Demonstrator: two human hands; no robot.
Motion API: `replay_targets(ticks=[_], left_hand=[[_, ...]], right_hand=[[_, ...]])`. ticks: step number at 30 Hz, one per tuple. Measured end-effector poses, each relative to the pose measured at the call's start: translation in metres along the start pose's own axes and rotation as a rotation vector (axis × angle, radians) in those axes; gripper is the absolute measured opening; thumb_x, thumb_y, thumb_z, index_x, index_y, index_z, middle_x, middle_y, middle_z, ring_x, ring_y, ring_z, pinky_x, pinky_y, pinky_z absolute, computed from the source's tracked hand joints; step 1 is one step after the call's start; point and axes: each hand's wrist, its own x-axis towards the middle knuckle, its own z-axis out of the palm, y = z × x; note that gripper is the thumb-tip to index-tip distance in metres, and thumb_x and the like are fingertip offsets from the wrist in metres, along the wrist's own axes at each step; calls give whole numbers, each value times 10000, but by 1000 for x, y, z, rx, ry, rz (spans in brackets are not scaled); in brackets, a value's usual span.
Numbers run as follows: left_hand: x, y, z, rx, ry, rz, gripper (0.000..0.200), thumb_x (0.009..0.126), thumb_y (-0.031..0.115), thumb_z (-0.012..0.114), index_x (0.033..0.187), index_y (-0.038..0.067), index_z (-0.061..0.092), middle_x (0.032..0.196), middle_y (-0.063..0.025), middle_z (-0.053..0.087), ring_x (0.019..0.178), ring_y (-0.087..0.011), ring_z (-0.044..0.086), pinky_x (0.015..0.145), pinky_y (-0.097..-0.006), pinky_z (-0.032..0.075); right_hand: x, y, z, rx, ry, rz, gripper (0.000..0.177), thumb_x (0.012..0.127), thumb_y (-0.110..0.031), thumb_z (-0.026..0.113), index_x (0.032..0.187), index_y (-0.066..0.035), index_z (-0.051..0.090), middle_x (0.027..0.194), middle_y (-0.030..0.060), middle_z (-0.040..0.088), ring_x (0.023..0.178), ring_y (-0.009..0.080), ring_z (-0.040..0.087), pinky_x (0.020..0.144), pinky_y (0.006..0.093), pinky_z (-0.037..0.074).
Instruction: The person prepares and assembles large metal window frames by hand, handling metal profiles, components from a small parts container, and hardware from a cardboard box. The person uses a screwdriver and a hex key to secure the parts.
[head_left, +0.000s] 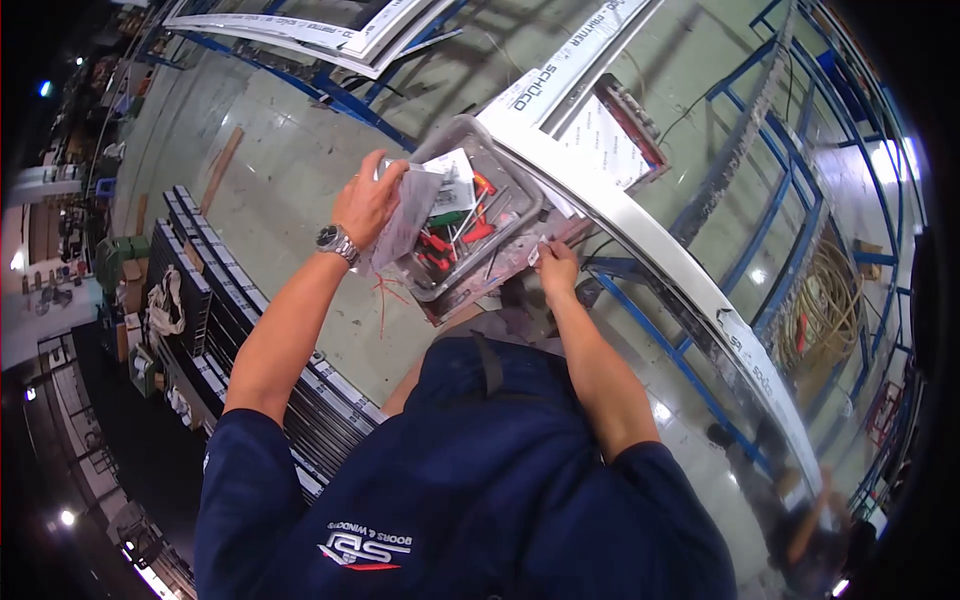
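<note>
My left hand (368, 205), with a metal watch on the wrist, is closed on the edge of a clear plastic bag (412, 205) at the left side of a grey tool tray (527, 212). Inside the tray lie red-handled screwdrivers (478, 232), other hand tools and a printed paper sheet (452, 180). To the right of the tray, my right hand (557, 270) pinches a small whitish piece (536, 253); its exact kind is too small to make out. The tray rests on a worn wooden surface (470, 290).
A long white profile (640, 225) with printed film runs past the tray on the right. Blue metal racks (770, 190) stand beyond it, with a coiled hose (825, 300). Stacked dark profiles (225, 335) lie at left. Another person (805, 530) is at lower right.
</note>
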Motion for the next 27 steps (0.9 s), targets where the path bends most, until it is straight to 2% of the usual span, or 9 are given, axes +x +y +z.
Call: replay_targets(ticks=[4, 7, 10, 13, 14, 15, 19, 22, 27], left_hand=[[-10, -16, 7, -78, 10, 112, 346, 862, 114, 603, 1184, 228, 554, 1377, -191, 514, 944, -432, 658, 770, -484, 559], [-13, -14, 6, -134, 20, 117, 375, 850, 117, 606, 1213, 179, 529, 1312, -188, 574, 960, -442, 655, 771, -489, 559], [-17, 9, 5, -121, 40, -202, 414, 858, 141, 599, 1257, 114, 491, 1201, -204, 634, 961, -453, 656, 773, -491, 559], [-14, 22, 5, 56, -225, -431, 462, 871, 164, 589, 1292, 30, 454, 1111, -243, 656, 920, -452, 667, 762, -497, 558], [-14, 22, 6, 65, -199, -364, 466, 876, 160, 578, 1297, 9, 449, 1094, -265, 652, 905, -449, 671, 759, -498, 558], [-14, 21, 9, 74, -174, -295, 469, 881, 155, 568, 1301, -13, 443, 1077, -287, 648, 889, -446, 675, 756, -498, 559], [-18, 16, 18, 131, -146, -117, 534, 883, 121, 543, 1357, -78, 397, 992, -331, 644, 829, -435, 684, 728, -499, 559], [-16, 20, 14, 93, -294, -106, 650, 872, 104, 532, 1456, -76, 310, 1093, -349, 614, 877, -474, 654, 795, -511, 542], [-4, 12, -9, -61, -412, -21, 661, 870, 84, 534, 1479, -25, 303, 900, -302, 643, 793, -461, 638, 734, -532, 502]], right_hand=[[-24, -4, 24, 52, -90, -128, 216, 970, -180, 617, 1049, 16, 659, 845, 51, 660, 705, 119, 612, 645, 263, 502], [-40, -40, 46, 306, -274, -72, 229, 992, -220, 601, 1087, -13, 614, 1008, 79, 663, 841, 131, 630, 723, 291, 528], [-43, -91, 69, 475, -370, -96, 225, 1020, -248, 559, 1121, -47, 566, 1146, 104, 652, 961, 153, 632, 818, 338, 535], [-48, -139, 87, 569, -466, -71, 272, 1036, -274, 512, 1194, -53, 521, 1255, 93, 632, 1000, 152, 597, 879, 366, 526], [-48, -148, 94, 596, -499, -55, 298, 1038, -282, 498, 1224, -50, 508, 1286, 85, 624, 998, 147, 580, 892, 370, 521], [-47, -149, 102, 568, -551, -53, 253, 1044, -294, 488, 1182, -82, 506, 1296, 64, 618, 1080, 147, 548, 942, 427, 484], [-52, -142, 130, 638, -557, 24, 202, 1055, -286, 471, 1142, -105, 490, 1283, 80, 629, 1093, 161, 545, 952, 439, 454], [-51, -131, 128, 707, -533, 51, 192, 1057, -275, 467, 1154, -110, 483, 1260, 89, 640, 1077, 165, 553, 953, 454, 454], [-44, -126, 121, 715, -494, 75, 210, 1053, -286, 474, 1165, -108, 473, 1255, 122, 652, 1021, 147, 573, 930, 459, 472]])
